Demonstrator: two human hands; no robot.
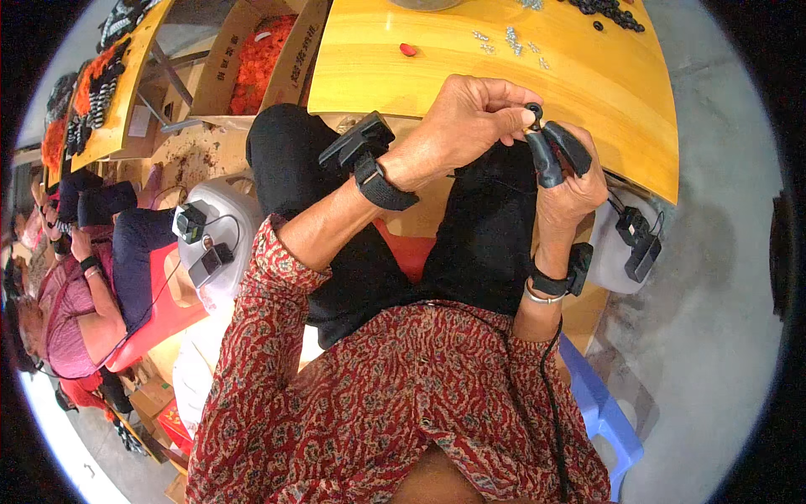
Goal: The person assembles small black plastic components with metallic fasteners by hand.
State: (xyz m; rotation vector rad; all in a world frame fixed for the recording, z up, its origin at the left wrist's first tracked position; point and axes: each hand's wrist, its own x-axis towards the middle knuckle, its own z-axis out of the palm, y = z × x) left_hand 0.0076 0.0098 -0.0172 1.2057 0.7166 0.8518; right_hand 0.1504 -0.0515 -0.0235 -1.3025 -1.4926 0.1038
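Observation:
Over the table's near edge, my left hand (474,118) is closed, thumb and fingers pinching at a small black ring (535,110). That ring sits at the far end of a hand tool with two thick black handles (550,160), which looks like pliers. My right hand (578,189) wraps round the tool, its two handles spread apart a little. The tool's jaws are mostly hidden by my left fingertips. Small silver metal pieces (512,40) lie on the yellow table (403,80) beyond my hands.
Black round pieces (609,12) are heaped at the table's far right, and a small red piece (408,49) lies left of centre. A cardboard box (220,76) with orange material stands at left. Another person (92,294) sits further left. A blue stool (600,403) is at lower right.

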